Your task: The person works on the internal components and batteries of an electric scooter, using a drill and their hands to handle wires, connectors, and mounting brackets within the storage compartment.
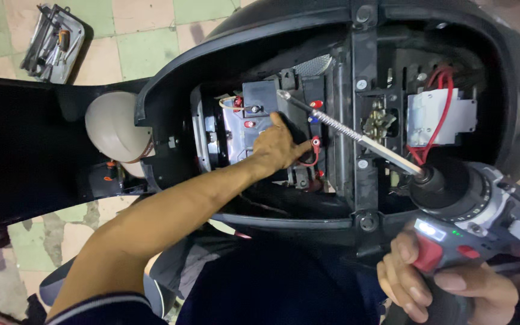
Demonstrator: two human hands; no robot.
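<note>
Hands: right (446, 289) grips drill (470, 204), left (281, 147) touches black battery (260, 99).

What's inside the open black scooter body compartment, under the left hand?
Visible: a black box-shaped battery with red-capped terminals, red wires, a white bracket. The left hand rests on the battery area and covers what is beneath it. The right hand holds a grey cordless drill.

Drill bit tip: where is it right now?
In the head view, the drill bit tip sits upper centre inside the open scooter compartment, at the battery's top corner, just above the left hand; the right hand holds the drill lower right.
</note>
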